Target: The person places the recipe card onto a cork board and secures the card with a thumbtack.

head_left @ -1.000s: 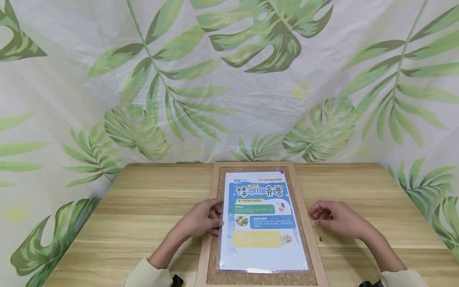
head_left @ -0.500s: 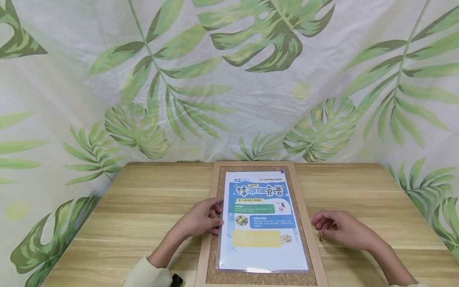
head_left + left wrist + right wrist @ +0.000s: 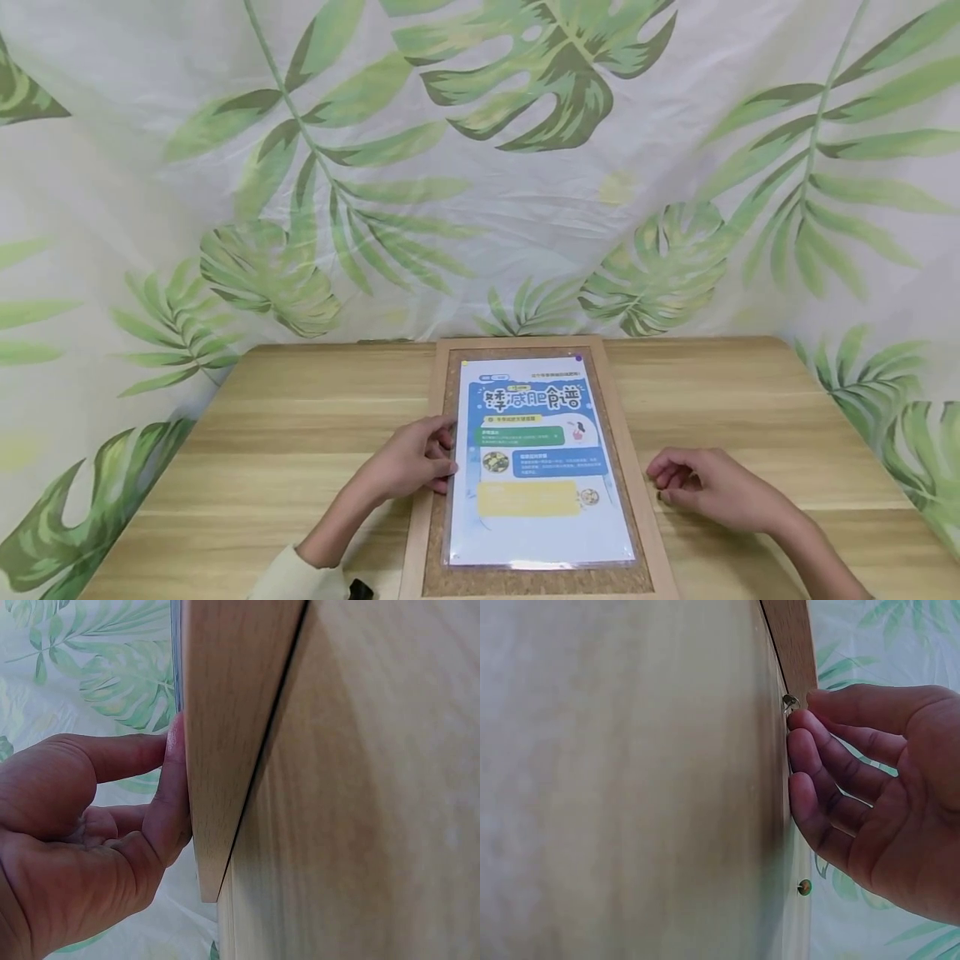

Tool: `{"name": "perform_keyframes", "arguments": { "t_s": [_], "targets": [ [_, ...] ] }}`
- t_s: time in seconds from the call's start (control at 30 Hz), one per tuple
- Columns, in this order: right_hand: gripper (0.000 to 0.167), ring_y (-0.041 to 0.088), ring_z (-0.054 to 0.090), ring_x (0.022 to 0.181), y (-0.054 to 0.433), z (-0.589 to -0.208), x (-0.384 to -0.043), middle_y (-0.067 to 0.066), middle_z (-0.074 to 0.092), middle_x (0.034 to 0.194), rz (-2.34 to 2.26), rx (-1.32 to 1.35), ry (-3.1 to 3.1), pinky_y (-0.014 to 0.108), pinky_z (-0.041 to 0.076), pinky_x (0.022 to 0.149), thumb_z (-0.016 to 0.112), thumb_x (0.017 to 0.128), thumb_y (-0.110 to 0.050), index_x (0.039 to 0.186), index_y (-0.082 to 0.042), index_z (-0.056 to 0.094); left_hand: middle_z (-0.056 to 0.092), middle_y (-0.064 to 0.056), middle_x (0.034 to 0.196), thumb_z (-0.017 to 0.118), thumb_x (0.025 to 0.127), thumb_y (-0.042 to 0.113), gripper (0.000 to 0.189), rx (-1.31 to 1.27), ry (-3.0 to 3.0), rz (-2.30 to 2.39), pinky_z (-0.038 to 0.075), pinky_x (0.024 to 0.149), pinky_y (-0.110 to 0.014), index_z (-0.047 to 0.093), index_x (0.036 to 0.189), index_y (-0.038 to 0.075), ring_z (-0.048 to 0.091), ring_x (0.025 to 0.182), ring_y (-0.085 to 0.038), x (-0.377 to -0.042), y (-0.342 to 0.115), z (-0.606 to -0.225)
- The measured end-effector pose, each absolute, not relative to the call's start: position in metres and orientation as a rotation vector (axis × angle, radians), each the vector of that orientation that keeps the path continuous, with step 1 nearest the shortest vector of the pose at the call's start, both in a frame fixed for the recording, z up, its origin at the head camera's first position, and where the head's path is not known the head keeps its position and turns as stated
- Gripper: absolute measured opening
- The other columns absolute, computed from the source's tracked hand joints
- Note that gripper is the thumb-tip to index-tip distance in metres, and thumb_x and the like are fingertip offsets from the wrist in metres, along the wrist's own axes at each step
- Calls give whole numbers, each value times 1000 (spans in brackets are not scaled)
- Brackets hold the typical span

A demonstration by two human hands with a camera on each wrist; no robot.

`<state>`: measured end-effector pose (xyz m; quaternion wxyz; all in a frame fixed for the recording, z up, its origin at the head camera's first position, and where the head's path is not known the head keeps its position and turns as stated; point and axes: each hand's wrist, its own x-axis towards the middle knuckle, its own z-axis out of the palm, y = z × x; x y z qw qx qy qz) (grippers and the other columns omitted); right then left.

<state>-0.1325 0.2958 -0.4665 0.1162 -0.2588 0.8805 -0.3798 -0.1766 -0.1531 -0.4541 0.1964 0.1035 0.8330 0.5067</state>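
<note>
A laminated poster (image 3: 536, 533) lies on a wood-framed corkboard (image 3: 657, 533), a yellow pin (image 3: 464, 363) and a purple pin (image 3: 578, 358) at its top corners. At its left edge, my left hand (image 3: 408, 458) has curled fingers over the frame and pinches the sheet's edge, thumb tip at the border. Right of the board, my right hand (image 3: 720, 487) is low at the table with curled fingers. The right wrist view shows a small silvery thumbtack (image 3: 790, 703) between its fingertips. Below that hand sits a green tack (image 3: 805, 887).
The wooden table (image 3: 285, 433) extends on both sides of the board. A leaf-patterned cloth (image 3: 480, 167) hangs right behind it. Near the left sleeve (image 3: 296, 575) a black object (image 3: 361, 590) shows at the bottom edge.
My right hand has come down slightly toward the small tacks beside the frame, its fingertips drawing together. My left hand stays at the poster's edge. The head view has shifted slightly.
</note>
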Motion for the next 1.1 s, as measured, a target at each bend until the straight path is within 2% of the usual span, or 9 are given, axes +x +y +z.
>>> {"name": "perform_keyframes", "arguments": {
  "t_s": [0.33,0.57,0.83,1.1],
  "targets": [
    [15,1,64,90,291,-464,-134,-9,71,100,-1109,-770,2561,22,60,75,72,99,-5,114,-9,72,56,-19,120,72,95,-11,74,294,2337,1429,69,65,-34,38,161,-7,68,85,-21,-174,-159,-454],
    [19,-1,63,88,290,-464,-133,-5,71,99,-1097,-798,2586,22,60,74,72,94,0,112,-8,72,57,-19,120,71,95,-12,74,293,2335,1425,69,66,-34,38,161,-9,69,85,-20,-175,-159,-453],
    [19,-3,59,84,284,-464,-129,-7,68,93,-1064,-784,2621,20,57,70,76,92,-2,108,-9,71,56,-20,120,70,95,-13,74,311,2331,1428,69,66,-34,37,161,-10,69,86,-20,-176,-157,-453],
    [19,-3,58,82,281,-464,-124,-9,68,89,-981,-661,2679,20,56,69,79,92,-2,107,-12,73,56,-20,119,70,95,-13,71,305,2327,1423,69,66,-35,39,159,-10,68,86,-20,-177,-154,-453]
  ]
}}
